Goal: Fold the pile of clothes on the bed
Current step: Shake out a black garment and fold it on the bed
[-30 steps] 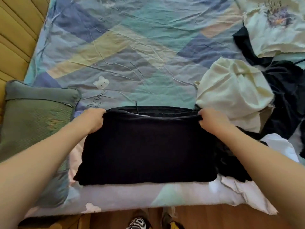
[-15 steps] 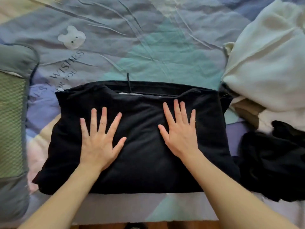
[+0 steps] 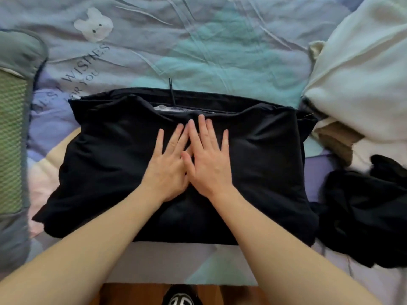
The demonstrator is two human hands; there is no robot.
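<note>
A folded black garment (image 3: 253,164) lies flat on the bed (image 3: 220,51), near its front edge, its far hem straight and a short black drawstring tip (image 3: 171,90) poking out past that hem. Both hands rest palm-down on the middle of the garment, side by side and touching. The left hand (image 3: 168,167) has straight, spread fingers, its grip open and flat on the cloth. The right hand (image 3: 208,160) lies just beside it, its thumb overlapping the left hand's fingers, its grip likewise open and pressed on the fabric. To the right of the garment sits a heap of unfolded clothes: a cream piece (image 3: 361,73) on top, a tan piece (image 3: 337,137) under it, and a crumpled black piece (image 3: 370,212) nearer the front edge. A green pillow (image 3: 13,137) lies at the left edge of the bed. The bed's cover is printed with a white bear (image 3: 94,25) and lettering
</note>
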